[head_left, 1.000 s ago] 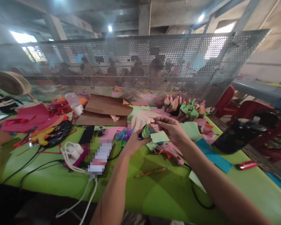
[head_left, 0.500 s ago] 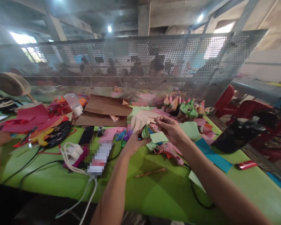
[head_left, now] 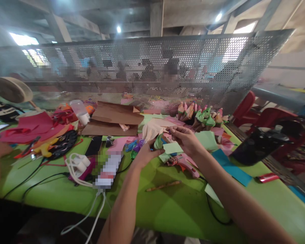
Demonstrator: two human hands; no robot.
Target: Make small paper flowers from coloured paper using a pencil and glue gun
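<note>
Between the fingers and thumb of my left hand (head_left: 146,154) is a light green rolled paper flower (head_left: 158,142), its folds wound in layers. Close by on the right, my right hand (head_left: 185,138) is pinched closed; what its fingertips grip, if anything, is too small to name. Below the hands lie a pale green paper piece (head_left: 173,148) and a pink hot glue gun (head_left: 186,165) with a dark cord. A cream cloth-like sheet (head_left: 152,128) lies just behind my left hand. Nearer to me rests a brown stick (head_left: 163,186).
Finished-looking paper flowers (head_left: 204,117) stand at the back right, near a black bottle (head_left: 252,147). A power strip (head_left: 108,171) with white cables lies left of my left arm. Brown paper (head_left: 117,113) is behind it. Another person's hand (head_left: 0,150) is at far left.
My right fingertips have shifted slightly beside the green paper flower, still pinched. My left hand keeps its hold. The view has tilted only a little.
</note>
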